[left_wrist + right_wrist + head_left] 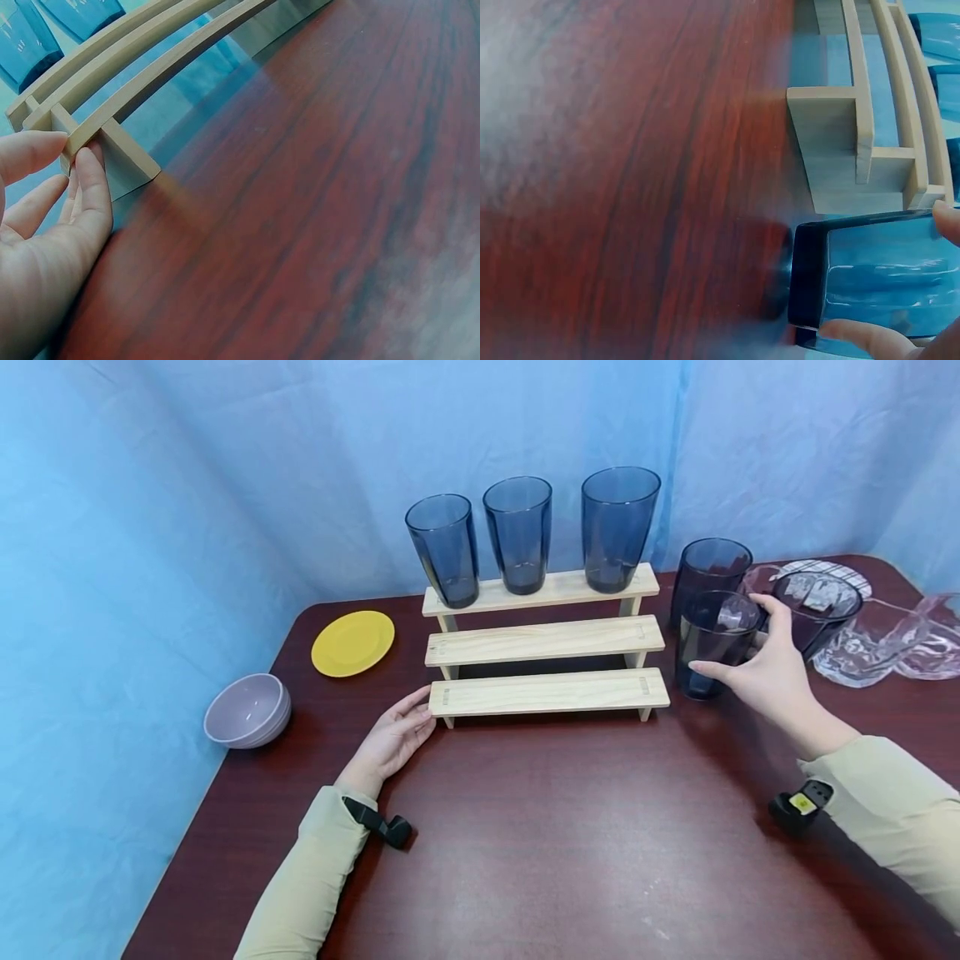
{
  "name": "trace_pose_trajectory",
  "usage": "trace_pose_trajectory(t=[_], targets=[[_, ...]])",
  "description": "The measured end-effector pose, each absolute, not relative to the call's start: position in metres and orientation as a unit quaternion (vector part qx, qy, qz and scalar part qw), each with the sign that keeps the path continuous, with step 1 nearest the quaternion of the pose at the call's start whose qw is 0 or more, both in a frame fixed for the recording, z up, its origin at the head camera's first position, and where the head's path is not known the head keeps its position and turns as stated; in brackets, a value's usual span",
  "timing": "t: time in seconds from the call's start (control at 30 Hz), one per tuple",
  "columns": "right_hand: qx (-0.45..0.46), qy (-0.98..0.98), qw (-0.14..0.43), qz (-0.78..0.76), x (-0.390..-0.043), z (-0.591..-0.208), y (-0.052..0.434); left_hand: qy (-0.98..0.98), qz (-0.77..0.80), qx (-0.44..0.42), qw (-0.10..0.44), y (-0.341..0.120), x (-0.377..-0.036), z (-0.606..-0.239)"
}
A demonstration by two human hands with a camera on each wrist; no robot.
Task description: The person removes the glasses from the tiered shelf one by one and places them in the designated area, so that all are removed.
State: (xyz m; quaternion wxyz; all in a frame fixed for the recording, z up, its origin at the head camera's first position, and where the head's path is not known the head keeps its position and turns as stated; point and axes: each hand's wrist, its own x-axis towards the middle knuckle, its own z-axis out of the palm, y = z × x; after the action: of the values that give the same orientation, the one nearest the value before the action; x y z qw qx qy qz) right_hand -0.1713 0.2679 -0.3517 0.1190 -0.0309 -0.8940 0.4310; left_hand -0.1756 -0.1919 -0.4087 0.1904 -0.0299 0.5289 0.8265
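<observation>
**Right hand on a glass, left hand at the rack**

Here, in the head view, the right hand [772, 672] is curled around a dark blue glass [708, 643], thumb on the near side and fingers over the far rim. The glass stands upright on the table [562, 843], just right of the wooden rack [546, 643]. A second glass [708, 568] stands right behind it. The left hand [393, 739] lies with relaxed, nearly straight fingers and touches the left end of the lowest step of the rack; it holds nothing. Three more glasses [519, 533] stand upright in a row on the top step. A yellow plate [352, 643] and a grey bowl [247, 710] are on the table to the left, well apart from the rack. Clear dishes [877, 639] lie to the right, behind the hand.

In the left wrist view, the fingertips [88, 169] of the left hand press against the end of the lowest step [172, 64], and the fingers are straight.

In the right wrist view, the glass [885, 274] sits on the table beside the leg of the rack [832, 142], near but apart. A thumb [862, 336] and one fingertip [949, 221] press on its two sides.
</observation>
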Motion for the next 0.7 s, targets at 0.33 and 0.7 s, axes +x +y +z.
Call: trace_pose_trajectory(t=[0.33, 0.7], targets=[[-0.03, -0.902, 0.115, 0.414, -0.1758, -0.3534, 0.2658, 0.529, 0.826, -0.048, 0.188, -0.1922, -0.1753, -0.4099], [-0.021, -0.917, 0.112, 0.383, -0.177, -0.3547, 0.2727, 0.53, 0.826, -0.047, 0.188, -0.191, -0.1752, -0.4085]])
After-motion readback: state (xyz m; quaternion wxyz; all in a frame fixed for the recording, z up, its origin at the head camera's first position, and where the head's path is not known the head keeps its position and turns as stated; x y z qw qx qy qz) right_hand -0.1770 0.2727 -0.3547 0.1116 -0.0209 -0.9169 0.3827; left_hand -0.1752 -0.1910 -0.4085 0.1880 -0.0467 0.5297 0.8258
